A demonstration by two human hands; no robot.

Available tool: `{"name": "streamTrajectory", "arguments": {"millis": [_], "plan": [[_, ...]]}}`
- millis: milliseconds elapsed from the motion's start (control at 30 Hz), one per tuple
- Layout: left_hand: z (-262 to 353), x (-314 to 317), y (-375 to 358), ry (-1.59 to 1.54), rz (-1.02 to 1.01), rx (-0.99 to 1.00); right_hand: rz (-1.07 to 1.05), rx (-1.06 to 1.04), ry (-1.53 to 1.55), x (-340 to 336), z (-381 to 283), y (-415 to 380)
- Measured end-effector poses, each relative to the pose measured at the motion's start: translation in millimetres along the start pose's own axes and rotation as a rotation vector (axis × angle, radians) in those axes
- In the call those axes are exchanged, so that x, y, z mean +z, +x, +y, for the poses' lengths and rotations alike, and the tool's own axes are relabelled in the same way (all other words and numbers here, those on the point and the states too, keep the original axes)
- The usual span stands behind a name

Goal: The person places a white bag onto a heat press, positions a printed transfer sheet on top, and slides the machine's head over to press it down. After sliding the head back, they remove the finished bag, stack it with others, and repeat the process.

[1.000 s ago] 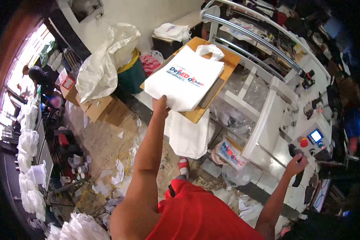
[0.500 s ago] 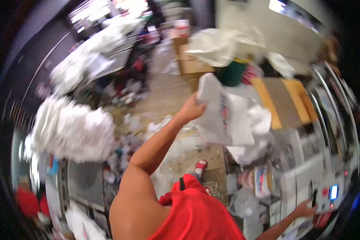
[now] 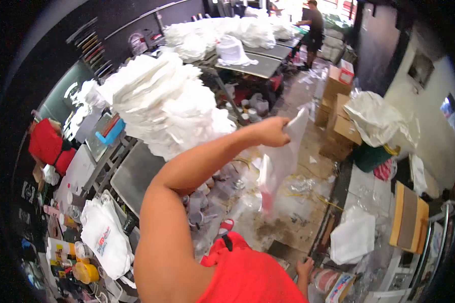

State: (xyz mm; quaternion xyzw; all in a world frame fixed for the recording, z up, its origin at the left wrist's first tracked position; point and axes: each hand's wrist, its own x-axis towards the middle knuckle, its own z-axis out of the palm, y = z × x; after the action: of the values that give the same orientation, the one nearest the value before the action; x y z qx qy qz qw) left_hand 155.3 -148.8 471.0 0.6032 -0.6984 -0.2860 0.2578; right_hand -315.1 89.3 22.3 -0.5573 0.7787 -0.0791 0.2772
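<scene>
My left hand (image 3: pixel 274 132) is closed on the upper edge of a white cloth (image 3: pixel 284 160), which hangs down over the floor beside the tall stack. Low at the right, my right hand (image 3: pixel 304 266) is near a round reddish container (image 3: pixel 324 279); its fingers are small in view and what they do is unclear. A tall stack of white cloths (image 3: pixel 167 103) stands to the left of the held cloth. Another white cloth (image 3: pixel 105 235) with red and blue print lies at the lower left.
Cardboard boxes (image 3: pixel 345 121) and a dark green bin (image 3: pixel 370 156) stand at the right. A yellow-brown padded board (image 3: pixel 409 217) is near the right edge. Dark tables (image 3: pixel 258 64) bear white piles at the back, where another person (image 3: pixel 315 30) stands. Yellow tubs (image 3: pixel 86 272) sit lower left.
The view has turned left, towards the stack. My left hand has carried the white cloth away from the padded board. My right hand has come away from the machine with the lit display.
</scene>
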Motion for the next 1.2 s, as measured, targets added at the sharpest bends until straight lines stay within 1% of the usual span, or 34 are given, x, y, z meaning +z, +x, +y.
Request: {"name": "streamTrajectory", "arguments": {"millis": [33,67,100,133,167,200,267,300,333,367,400,433,467,500,533,567,600,633,667,700,733,800,833,900,933,1000,1033,1067,1100,1133,1167,1200], "plan": [[-10.7,-42.4,-10.3,0.005,0.021,0.039,-0.051,-0.019,0.011,24.5,-9.9,5.0],[-25.5,-88.8,-18.3,0.043,0.099,0.042,-0.055,-0.04,0.011,40.6,-28.4,8.5],[-16.3,-145.8,-41.8,0.079,0.112,-0.003,-0.035,-0.011,-0.054,56.0,-47.0,10.7],[-18.4,-202.7,-60.5,0.067,0.17,-0.082,-0.015,0.021,-0.121,68.4,-64.7,10.8],[-21.0,-259.1,-80.6,0.019,0.198,-0.067,-0.018,0.004,-0.124,78.9,-83.2,11.9],[-28.8,-313.5,-99.0,0.191,0.371,-0.129,-0.027,0.014,-0.152,87.9,-100.8,10.2],[-63.2,-433.3,-125.2,0.108,0.334,-0.095,-0.031,0.037,-0.192,96.7,-142.7,9.9],[-88.8,-492.3,-138.1,0.239,0.371,-0.077,-0.17,0.071,-0.069,63.3,-196.0,-6.8],[-102.1,-536.7,-160.1,0.191,0.314,-0.136,-0.165,0.06,-0.06,72.0,-209.6,1.2],[-138.6,-585.0,-178.7,0.251,0.605,-0.217,-0.174,0.009,-0.108,73.8,-220.6,8.9],[-148.6,-610.6,-191.7,0.572,0.887,-0.393,-0.182,-0.038,-0.161,78.6,-230.7,16.0],[-166.8,-626.4,-205.3,0.7,0.925,-0.326,-0.184,-0.04,-0.167,84.0,-243.0,18.6],[-187.4,-638.7,-215.3,0.827,0.96,-0.26,-0.123,-0.003,-0.155,90.7,-255.0,22.1],[-184.4,-606.6,-221.6,0.899,0.836,-0.202,-0.063,0.033,-0.143,97.1,-265.6,25.3],[-171.6,-548.9,-230.0,0.97,0.705,-0.143,-0.072,0.03,-0.149,101.0,-271.8,30.9],[-198.4,-500.3,-232.2,0.786,0.689,0.135,-0.068,0.043,-0.126,107.2,-269.9,44.3],[-203.1,-440.5,-229.8,0.683,0.678,0.223,-0.061,0.059,-0.103,110.6,-270.3,50.1],[-192.0,-380.1,-232.9,0.659,0.648,0.125,-0.06,0.066,-0.099,110.3,-278.8,47.0],[-164.3,-344.4,-228.4,0.811,0.477,0.074,-0.058,-0.02,-0.157,101.0,-277.6,44.1],[-170.4,-321.0,-219.9,0.852,0.452,0.08,-0.05,-0.115,-0.216,90.3,-281.2,46.9],[-177.5,-308.6,-214.0,0.915,0.473,0.109,-0.039,-0.115,-0.222,86.5,-287.9,50.0],[-187.3,-302.6,-202.7,0.857,0.443,0.125,0.028,-0.065,-0.223,83.0,-296.0,57.9],[-190.0,-301.0,-198.9,0.855,0.449,0.117,0.028,-0.072,-0.229,82.4,-298.5,62.6],[-193.5,-297.9,-194.3,1.035,0.461,0.227,0.018,-0.023,-0.029,81.1,-297.9,67.4],[-193.1,-297.1,-195.0,1.037,0.463,0.219,0.015,-0.03,-0.032,81.5,-296.0,67.2],[-191.5,-295.9,-194.9,1.015,0.438,0.252,0.006,0.047,-0.001,82.8,-291.7,65.3],[-203.7,-292.9,-187.5,1.091,0.533,0.301,0.002,0.044,-0.004,85.6,-288.0,61.6],[-207.8,-293.8,-186.8,1.092,0.533,0.296,0.013,0.049,-0.094,87.8,-284.8,58.0],[-207.4,-297.2,-187.1,0.965,0.501,0.272,0.023,0.053,-0.183,89.9,-282.2,55.0],[-205.9,-301.1,-186.3,0.838,0.468,0.249,0.02,0.049,-0.182,94.4,-273.6,57.3],[-198.0,-306.1,-185.2,0.84,0.468,0.247,-0.043,0.084,-0.25,102.8,-255.1,67.3],[-185.8,-311.5,-184.1,1.017,0.598,0.345,-0.106,0.12,-0.318,103.2,-254.7,66.1]]}}
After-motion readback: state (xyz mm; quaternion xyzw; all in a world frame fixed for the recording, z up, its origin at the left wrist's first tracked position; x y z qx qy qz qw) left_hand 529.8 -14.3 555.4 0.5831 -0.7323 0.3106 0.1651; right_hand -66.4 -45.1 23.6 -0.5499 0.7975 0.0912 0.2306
